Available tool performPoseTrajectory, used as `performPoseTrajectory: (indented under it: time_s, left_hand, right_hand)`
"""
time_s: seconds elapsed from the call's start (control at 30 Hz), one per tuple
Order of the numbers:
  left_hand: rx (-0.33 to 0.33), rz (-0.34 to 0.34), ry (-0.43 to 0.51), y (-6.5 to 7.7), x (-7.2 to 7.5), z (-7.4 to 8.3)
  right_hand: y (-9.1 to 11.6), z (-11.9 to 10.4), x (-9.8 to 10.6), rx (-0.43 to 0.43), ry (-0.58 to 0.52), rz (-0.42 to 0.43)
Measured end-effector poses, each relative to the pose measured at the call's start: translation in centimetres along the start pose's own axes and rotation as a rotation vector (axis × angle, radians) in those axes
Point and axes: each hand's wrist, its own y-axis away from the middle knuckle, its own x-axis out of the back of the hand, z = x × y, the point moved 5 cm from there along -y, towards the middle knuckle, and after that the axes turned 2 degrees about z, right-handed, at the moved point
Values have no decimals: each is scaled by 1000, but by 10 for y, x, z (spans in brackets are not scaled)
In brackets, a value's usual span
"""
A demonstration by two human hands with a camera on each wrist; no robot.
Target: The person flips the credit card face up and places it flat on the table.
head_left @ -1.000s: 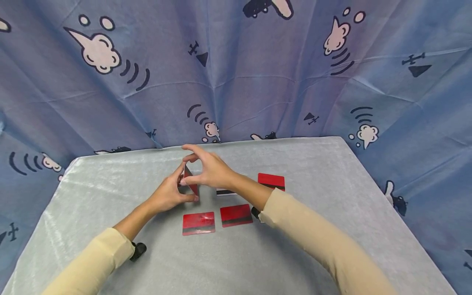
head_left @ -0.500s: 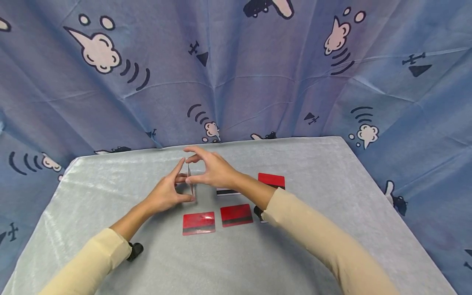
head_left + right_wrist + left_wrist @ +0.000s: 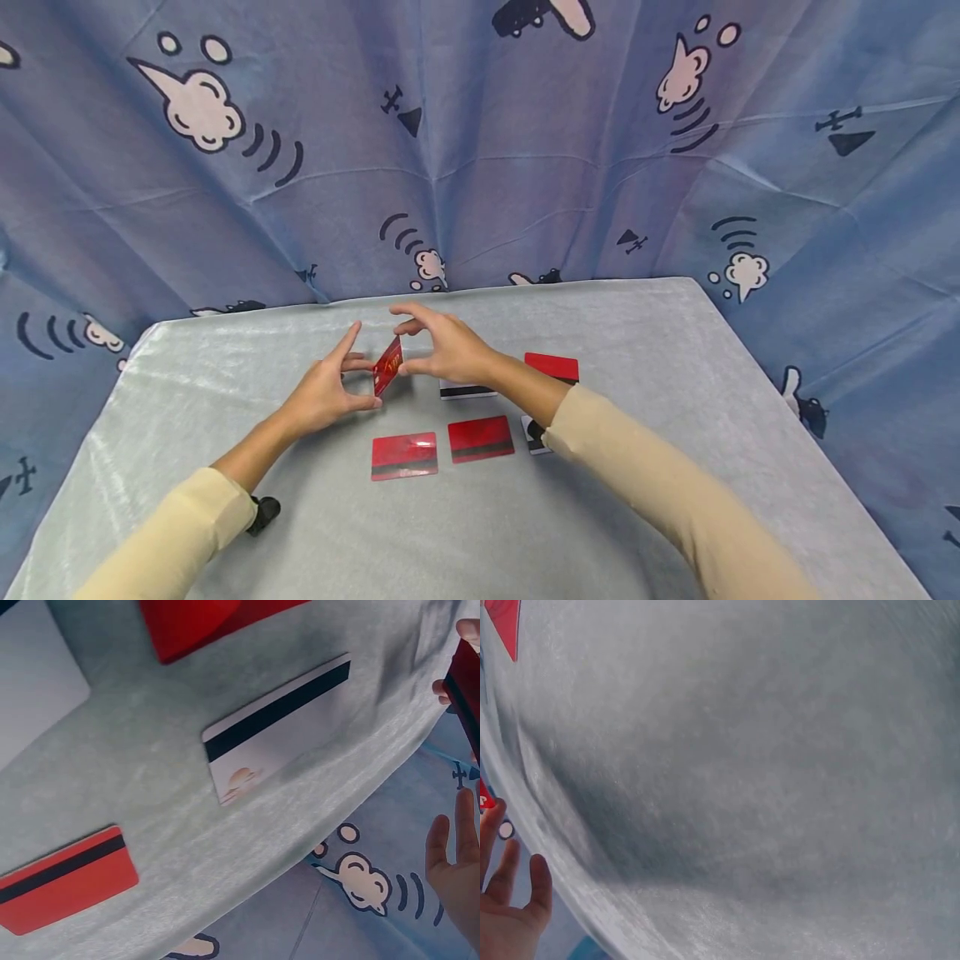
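A red VIP card (image 3: 387,365) with gold lettering stands tilted between both hands, over the left middle of the table. My left hand (image 3: 318,396) pinches its left side, thumb at the lower corner and a finger at the edge above; the index finger points up, off the card. From the other side my right hand (image 3: 450,346) grips the card's right side between thumb and fingers. In the right wrist view the red VIP card (image 3: 466,686) shows its dark stripe at the frame's edge. Only a corner of the red VIP card (image 3: 486,799) enters the left wrist view.
Two red striped cards, a left one (image 3: 403,456) and a right one (image 3: 482,438), lie nearer the body. A white striped card (image 3: 468,392) and a red one (image 3: 552,367) lie behind; another white card (image 3: 529,437) is partly under the right wrist. A patterned curtain (image 3: 480,183) hangs behind the table.
The red VIP card has turned from its striped back, through edge-on, to its printed front. My left hand has moved left, and my right hand slightly right.
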Motion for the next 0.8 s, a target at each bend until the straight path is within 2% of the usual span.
performPoseTrajectory:
  time_s: [0.2,0.53,0.8]
  left_hand:
    - [8,-1,-20,1,2,-2]
    - [56,8,-51,1,6,-5]
    - [36,21,-58,1,7,-5]
  right_hand:
    - [2,7,-1,4,1,-6]
    - [6,25,-5,-95,32,-44]
    - [8,36,-10,-118,49,-76]
